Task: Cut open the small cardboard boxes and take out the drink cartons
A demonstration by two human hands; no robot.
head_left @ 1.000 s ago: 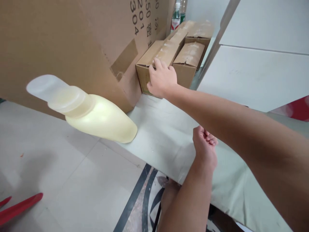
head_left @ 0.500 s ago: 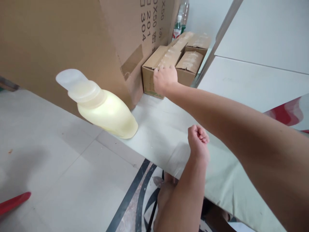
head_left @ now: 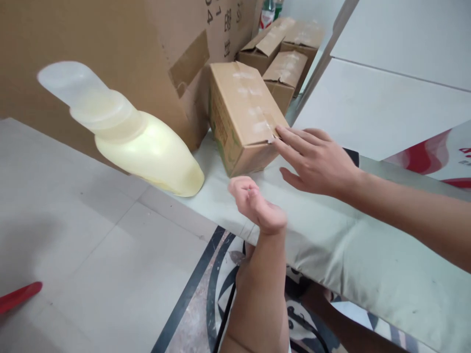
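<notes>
A taped cardboard box (head_left: 250,98) sits angled on the pale covered surface, its near corner towards me. My right hand (head_left: 312,159) reaches in from the right, fingers stretched out, their tips at the box's near right top corner; it is open and holds nothing. Just below the box's near end is my left hand (head_left: 257,203), a little blurred, its fingers curled in with nothing visible inside. A translucent bottle of pale yellow liquid (head_left: 150,152) stands left of the box, at the surface's edge.
Several smaller taped boxes (head_left: 285,68) stand behind, with green bottles (head_left: 268,13) beyond them. A big carton (head_left: 110,34) rises at the back left. White panels (head_left: 397,29) border the right side. A red object (head_left: 20,296) shows at lower left above the tiled floor.
One box has come forward, away from the others, and now sits turned. My right hand has drawn back and its fingers have straightened. My left hand has moved left towards the box.
</notes>
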